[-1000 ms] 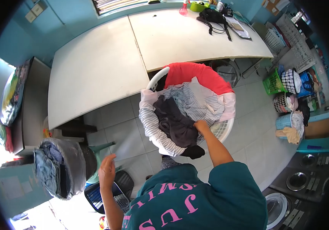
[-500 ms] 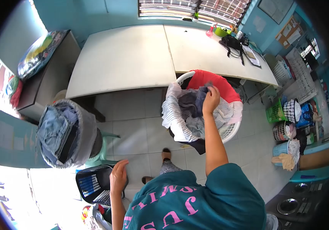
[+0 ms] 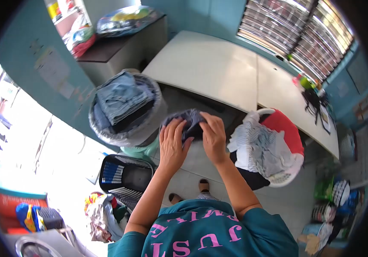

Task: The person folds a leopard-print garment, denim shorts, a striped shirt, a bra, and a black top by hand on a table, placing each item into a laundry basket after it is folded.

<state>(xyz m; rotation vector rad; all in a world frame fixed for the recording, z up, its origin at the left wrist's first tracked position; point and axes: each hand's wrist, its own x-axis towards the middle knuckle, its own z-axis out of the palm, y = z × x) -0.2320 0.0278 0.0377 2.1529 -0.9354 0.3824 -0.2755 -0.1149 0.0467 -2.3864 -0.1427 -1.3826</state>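
A dark grey-blue garment [image 3: 191,123] is held up between my two hands, in front of my body and above the floor. My left hand [image 3: 173,143] has its fingers bent over the garment's left part. My right hand [image 3: 213,135] pinches its right edge. To the right stands a white laundry basket [image 3: 284,177] heaped with striped and light clothes [image 3: 265,147] and a red cloth [image 3: 283,128]. At the left, a lined round hamper [image 3: 154,122] holds folded blue denim [image 3: 122,98].
Beyond my hands stands a long white table [image 3: 209,64] with a black bag [image 3: 311,100] at its right end. An empty dark basket [image 3: 137,176] is at lower left, beside piled clothes [image 3: 104,218]. More filled baskets [image 3: 323,212] stand at far right.
My right hand has lifted the dark garment out of the white basket and moved left. My left hand has come up to it. The view has turned left.
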